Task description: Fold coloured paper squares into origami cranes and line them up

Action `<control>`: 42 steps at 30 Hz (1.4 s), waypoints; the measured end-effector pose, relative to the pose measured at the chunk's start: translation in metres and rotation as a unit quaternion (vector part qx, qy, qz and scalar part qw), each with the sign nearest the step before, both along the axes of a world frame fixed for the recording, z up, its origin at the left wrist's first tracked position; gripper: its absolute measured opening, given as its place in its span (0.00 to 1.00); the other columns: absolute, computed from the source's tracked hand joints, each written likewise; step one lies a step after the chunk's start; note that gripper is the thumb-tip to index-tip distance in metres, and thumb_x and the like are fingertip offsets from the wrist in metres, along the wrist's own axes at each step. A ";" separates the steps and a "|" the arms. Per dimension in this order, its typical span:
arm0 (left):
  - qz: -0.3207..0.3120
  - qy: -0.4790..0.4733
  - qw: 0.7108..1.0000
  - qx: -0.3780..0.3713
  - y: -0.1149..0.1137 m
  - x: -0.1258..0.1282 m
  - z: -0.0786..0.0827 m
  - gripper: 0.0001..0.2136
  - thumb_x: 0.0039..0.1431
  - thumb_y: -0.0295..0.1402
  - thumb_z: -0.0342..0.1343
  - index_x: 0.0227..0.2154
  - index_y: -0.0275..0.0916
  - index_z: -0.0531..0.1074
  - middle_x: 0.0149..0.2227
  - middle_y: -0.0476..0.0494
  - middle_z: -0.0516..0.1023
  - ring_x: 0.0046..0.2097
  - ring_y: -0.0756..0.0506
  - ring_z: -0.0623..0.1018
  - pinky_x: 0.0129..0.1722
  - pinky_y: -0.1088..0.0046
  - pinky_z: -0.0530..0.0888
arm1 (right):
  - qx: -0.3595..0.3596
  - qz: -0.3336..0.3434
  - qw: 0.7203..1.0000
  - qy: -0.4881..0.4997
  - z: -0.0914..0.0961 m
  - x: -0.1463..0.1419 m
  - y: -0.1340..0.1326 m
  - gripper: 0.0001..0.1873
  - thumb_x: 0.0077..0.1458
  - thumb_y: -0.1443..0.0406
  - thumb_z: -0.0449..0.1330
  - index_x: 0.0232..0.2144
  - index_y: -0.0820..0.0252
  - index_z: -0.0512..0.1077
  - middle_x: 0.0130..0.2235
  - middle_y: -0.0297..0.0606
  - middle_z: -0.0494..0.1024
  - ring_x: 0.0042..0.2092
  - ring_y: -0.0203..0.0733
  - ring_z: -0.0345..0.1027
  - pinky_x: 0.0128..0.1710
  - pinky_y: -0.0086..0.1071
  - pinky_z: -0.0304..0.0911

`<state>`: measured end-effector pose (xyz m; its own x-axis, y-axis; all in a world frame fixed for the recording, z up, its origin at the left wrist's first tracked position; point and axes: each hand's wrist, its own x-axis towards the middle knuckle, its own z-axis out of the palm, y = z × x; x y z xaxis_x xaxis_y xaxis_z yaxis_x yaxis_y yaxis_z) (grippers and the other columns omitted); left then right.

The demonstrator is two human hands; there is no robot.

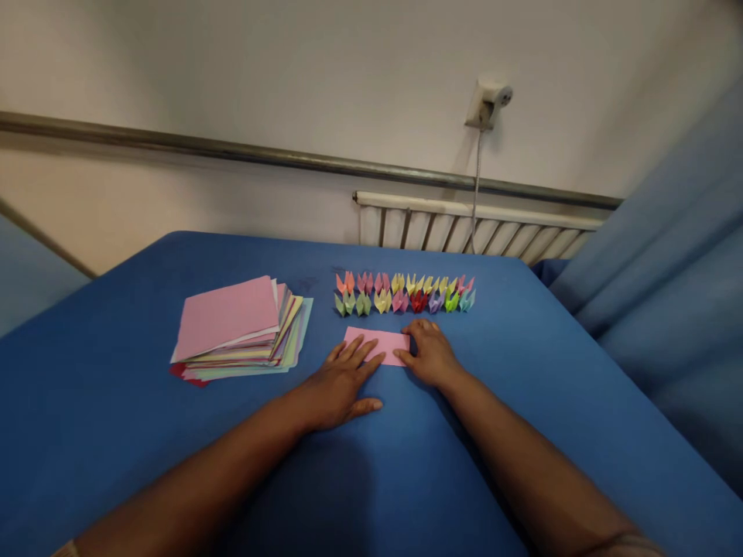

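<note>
A pink sheet of paper (390,348), a wide rectangle that looks folded, lies flat on the blue table top in front of me. My left hand (342,379) rests on its left part with fingers spread and thumb stretched out below the paper. At the right end, my right hand (430,354) has its fingers curled and its thumb on the paper, gripping that edge. Just beyond the sheet stand two rows of small folded paper cranes (400,300) in pink, yellow, green, red, purple and blue. The underside of the sheet is hidden.
Left of my hands sits a loose stack of coloured paper (229,317), pink on top. The blue table (116,433) reaches a wall with a metal rail (244,151), a radiator (453,224) and a plugged-in socket (483,104). A blue curtain (667,255) hangs at right.
</note>
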<state>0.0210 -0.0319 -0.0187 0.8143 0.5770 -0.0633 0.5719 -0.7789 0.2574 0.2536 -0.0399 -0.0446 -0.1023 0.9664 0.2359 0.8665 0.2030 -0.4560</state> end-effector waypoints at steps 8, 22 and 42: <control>0.138 -0.057 0.986 0.070 0.019 -0.002 -0.012 0.24 0.63 0.45 0.45 0.59 0.39 0.62 0.63 0.35 0.60 0.64 0.34 0.58 0.61 0.49 0.55 | -0.026 -0.062 0.998 -0.010 0.005 -0.002 0.002 0.26 0.44 0.49 0.65 0.40 0.60 0.69 0.42 0.44 0.68 0.46 0.50 0.60 0.46 0.43 0.58; 0.192 -0.154 0.968 0.040 0.034 -0.006 -0.017 0.19 0.57 0.37 0.52 0.50 0.35 0.71 0.58 0.37 0.69 0.59 0.39 0.67 0.59 0.59 0.62 | -0.044 -0.072 0.996 0.008 0.003 -0.006 0.004 0.27 0.40 0.49 0.67 0.38 0.58 0.69 0.42 0.41 0.68 0.46 0.49 0.60 0.44 0.39 0.54; 0.221 -0.158 0.961 0.043 0.035 -0.005 -0.017 0.23 0.55 0.36 0.53 0.53 0.32 0.67 0.57 0.34 0.69 0.59 0.37 0.66 0.59 0.57 0.62 | -0.060 -0.039 0.997 0.021 0.007 -0.013 0.003 0.24 0.43 0.54 0.67 0.40 0.59 0.69 0.45 0.44 0.71 0.48 0.51 0.62 0.46 0.42 0.56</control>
